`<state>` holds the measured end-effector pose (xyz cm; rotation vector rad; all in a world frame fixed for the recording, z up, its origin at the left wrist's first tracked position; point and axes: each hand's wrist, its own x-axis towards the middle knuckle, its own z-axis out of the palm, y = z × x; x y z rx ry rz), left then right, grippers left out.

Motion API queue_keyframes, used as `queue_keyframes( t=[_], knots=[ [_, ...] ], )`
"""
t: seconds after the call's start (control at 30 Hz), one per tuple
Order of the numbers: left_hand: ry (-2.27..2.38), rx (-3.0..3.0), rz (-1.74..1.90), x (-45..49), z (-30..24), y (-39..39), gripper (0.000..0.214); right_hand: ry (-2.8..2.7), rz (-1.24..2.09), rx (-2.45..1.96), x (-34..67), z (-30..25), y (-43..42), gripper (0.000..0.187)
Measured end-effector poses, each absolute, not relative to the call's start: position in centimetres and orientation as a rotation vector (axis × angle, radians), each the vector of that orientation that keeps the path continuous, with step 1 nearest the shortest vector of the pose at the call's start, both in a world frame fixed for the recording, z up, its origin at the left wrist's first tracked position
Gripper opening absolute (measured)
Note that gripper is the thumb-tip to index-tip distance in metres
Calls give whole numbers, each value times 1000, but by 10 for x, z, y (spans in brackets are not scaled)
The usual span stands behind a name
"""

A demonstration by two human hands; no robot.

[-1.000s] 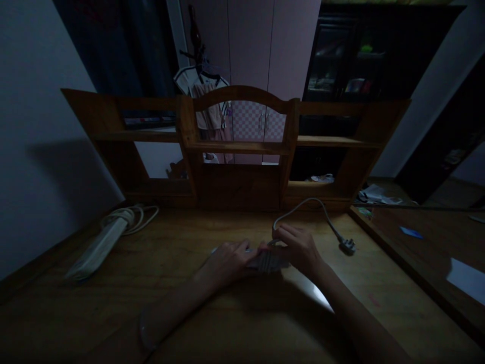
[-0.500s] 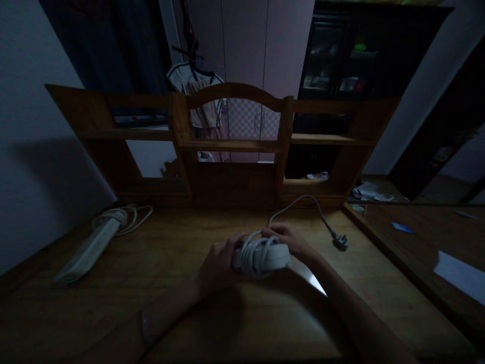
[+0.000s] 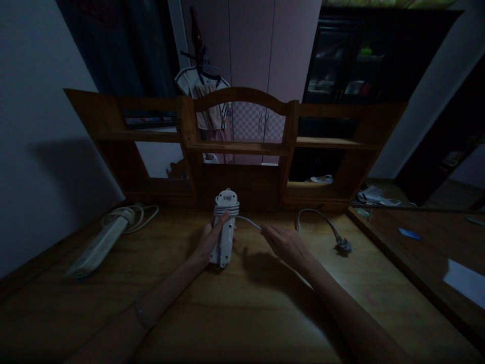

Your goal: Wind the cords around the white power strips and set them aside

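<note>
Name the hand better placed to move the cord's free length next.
Probably the right hand: it grips the power cord between the coils and the plug. The left hand is busy holding the power strip that the coils wrap around.

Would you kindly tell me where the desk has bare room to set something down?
The desk shows bare wood on the near side of the held strip; between the left hand and the other strip; and on the near side of the plug. It is crowded around the held strip, where the right hand grips its cord.
</note>
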<state>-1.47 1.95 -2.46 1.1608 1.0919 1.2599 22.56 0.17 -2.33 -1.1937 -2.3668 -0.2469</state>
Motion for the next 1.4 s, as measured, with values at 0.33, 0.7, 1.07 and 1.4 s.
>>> queue_keyframes(
  t=[0.33, 0.7, 1.07, 1.4],
  knots=[
    [1009, 1167, 1125, -1, -21, 10, 55, -2234, -450, -1337, 219, -12, -10, 40],
    [953, 1256, 1011, 14, -22, -7, 49, -2196, -578, -1399, 211, -1, -22, 50],
    [916, 1315, 975, 10, -32, -5, 60, -2241, -673, -1315, 211, -3, -22, 38],
    [803, 1281, 952, 10, -19, -12, 65, -2172, -552, -1320, 222, -9, -10, 41]
  ],
)
